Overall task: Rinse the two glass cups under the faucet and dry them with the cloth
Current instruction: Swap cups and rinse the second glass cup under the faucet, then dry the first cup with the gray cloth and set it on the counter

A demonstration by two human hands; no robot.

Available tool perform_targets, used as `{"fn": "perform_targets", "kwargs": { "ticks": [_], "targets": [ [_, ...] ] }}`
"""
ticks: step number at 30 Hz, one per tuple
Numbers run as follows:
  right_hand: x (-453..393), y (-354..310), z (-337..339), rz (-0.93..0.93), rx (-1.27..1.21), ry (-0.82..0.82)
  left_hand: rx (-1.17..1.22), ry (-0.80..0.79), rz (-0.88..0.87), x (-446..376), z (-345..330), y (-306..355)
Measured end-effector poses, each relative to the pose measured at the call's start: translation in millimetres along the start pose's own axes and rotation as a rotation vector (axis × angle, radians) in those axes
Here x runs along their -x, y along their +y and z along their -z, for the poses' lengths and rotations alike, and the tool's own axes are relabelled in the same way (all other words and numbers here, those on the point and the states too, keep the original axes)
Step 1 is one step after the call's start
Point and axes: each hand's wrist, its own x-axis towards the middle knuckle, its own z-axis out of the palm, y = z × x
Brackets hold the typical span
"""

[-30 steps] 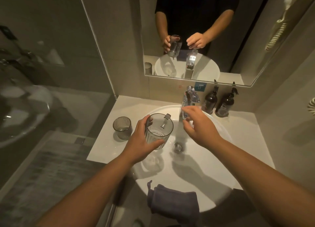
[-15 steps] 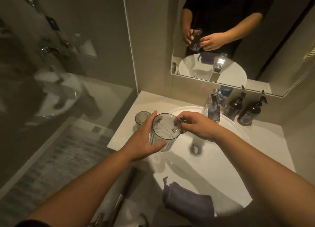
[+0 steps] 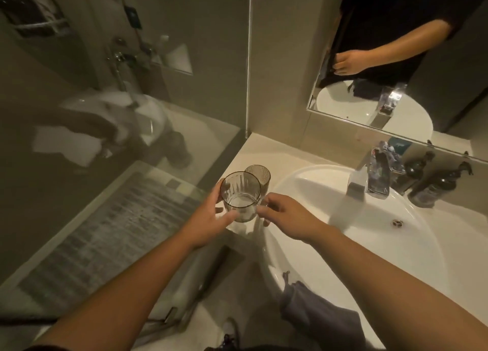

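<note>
We are holding one glass cup (image 3: 240, 199) in both hands: left hand (image 3: 211, 220) wrapping it, right hand (image 3: 284, 216) pinching its side. Second cup (image 3: 260, 174) is standing just behind; cloth (image 3: 317, 311) is lying unused, so drying likely remains.

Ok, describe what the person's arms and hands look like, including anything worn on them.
Both forearms are bare from elbow to wrist. The left hand and right hand wear no gloves, and no rings, watch or bracelets can be seen. A bit of dark fabric shows at the bottom left frame edge. The mirror shows a dark short sleeve ending above the elbow.
</note>
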Motion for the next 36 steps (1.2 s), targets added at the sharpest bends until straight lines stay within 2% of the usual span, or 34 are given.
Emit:
{"fn": "perform_targets", "kwargs": {
  "ticks": [5,11,19,25,29,33,36],
  "targets": [
    [-27.0,1.4,-41.2,-0.104,0.025,0.084,-0.048,-0.002,0.070,-6.2,16.0,-25.3],
    [-62.6,17.6,-64.3,-0.148,0.329,0.088,-0.015,-0.047,0.116,-24.9,22.4,-60.2],
    [-82.9,24.8,-72.6,-0.170,0.542,0.127,-0.043,-0.099,0.154,-53.4,25.7,-87.9],
    [-81.8,21.7,-69.7,-0.206,0.570,0.154,-0.125,-0.098,0.160,-56.2,28.6,-86.9],
    [-58.8,17.2,-57.7,-0.180,0.539,0.228,-0.293,0.000,0.202,-46.6,33.5,-73.7],
    [-11.5,27.4,-35.4,-0.178,0.511,0.320,-0.497,0.185,0.078,-34.8,22.1,-36.5],
    [35.5,44.5,-15.7,-0.246,0.484,0.356,-0.601,0.098,-0.152,-23.1,-8.7,-3.0]
  ]
}}
